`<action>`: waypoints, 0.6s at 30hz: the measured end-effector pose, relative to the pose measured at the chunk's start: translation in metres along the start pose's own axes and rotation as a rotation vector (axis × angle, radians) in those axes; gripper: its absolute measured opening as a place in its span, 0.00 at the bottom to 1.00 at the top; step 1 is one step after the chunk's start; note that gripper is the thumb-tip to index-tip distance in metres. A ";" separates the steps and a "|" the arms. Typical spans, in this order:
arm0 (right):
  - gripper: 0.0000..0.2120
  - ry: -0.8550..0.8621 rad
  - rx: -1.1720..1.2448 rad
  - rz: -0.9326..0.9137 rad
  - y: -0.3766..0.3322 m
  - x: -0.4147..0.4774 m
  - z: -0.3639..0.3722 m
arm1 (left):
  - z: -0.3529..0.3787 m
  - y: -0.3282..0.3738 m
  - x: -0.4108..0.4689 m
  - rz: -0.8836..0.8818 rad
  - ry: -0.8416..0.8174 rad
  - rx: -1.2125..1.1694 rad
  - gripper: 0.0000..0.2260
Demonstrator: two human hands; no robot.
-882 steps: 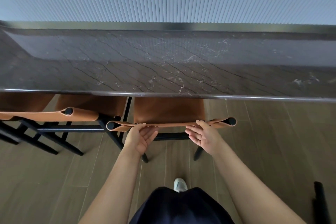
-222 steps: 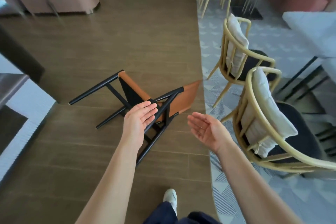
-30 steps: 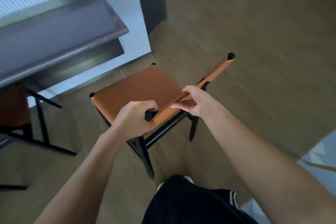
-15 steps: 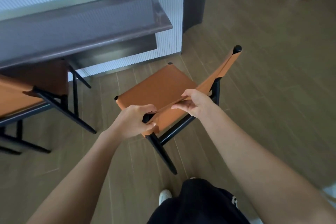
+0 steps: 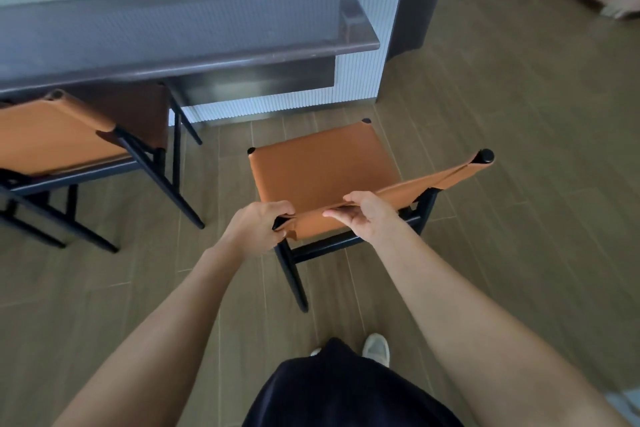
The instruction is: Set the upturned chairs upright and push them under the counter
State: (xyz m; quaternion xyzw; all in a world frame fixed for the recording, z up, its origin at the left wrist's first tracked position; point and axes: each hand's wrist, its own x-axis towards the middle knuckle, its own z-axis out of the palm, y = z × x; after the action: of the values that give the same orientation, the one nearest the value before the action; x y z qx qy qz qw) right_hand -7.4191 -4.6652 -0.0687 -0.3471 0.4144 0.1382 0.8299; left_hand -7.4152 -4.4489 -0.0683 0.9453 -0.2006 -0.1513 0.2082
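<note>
An upright chair (image 5: 322, 166) with a tan leather seat and black frame stands on the wood floor, its seat facing the dark stone counter (image 5: 180, 35) and a little short of the counter's right end. My left hand (image 5: 258, 229) grips the left post of its backrest. My right hand (image 5: 369, 215) pinches the top edge of the leather backrest strap near its middle. The right post (image 5: 485, 156) of the backrest sticks out to the right.
A second tan chair (image 5: 62, 135) stands to the left, partly under the counter. A ribbed white panel (image 5: 360, 87) and a dark pillar (image 5: 419, 0) close off the counter's right end. Wood floor stretches to the right. My shoe (image 5: 375, 347) is behind the chair.
The chair has swung round and moved toward the counter, its seat now squarer to the counter edge. Both hands keep their hold on the backrest.
</note>
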 end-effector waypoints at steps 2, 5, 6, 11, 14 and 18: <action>0.14 0.011 -0.009 0.021 0.013 0.000 0.001 | 0.009 -0.013 -0.012 -0.026 -0.007 0.012 0.10; 0.09 0.023 0.006 0.066 0.035 -0.001 0.007 | 0.025 -0.034 -0.032 -0.104 0.037 -0.082 0.09; 0.09 0.021 0.016 0.066 0.042 -0.002 0.009 | 0.027 -0.039 -0.037 -0.143 0.077 -0.150 0.10; 0.12 0.004 0.031 0.031 0.052 -0.001 0.017 | 0.023 -0.048 -0.036 -0.257 0.082 -0.239 0.13; 0.10 -0.030 0.027 0.046 0.051 -0.006 0.011 | 0.031 -0.045 -0.037 -0.272 0.144 -0.287 0.08; 0.10 -0.019 0.026 0.050 0.055 -0.014 0.004 | 0.033 -0.038 -0.036 -0.358 0.188 -0.394 0.09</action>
State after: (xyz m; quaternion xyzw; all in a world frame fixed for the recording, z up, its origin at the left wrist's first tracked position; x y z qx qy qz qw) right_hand -7.4531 -4.6220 -0.0813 -0.3243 0.4170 0.1567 0.8345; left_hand -7.4469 -4.4121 -0.1071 0.9169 0.0233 -0.1334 0.3756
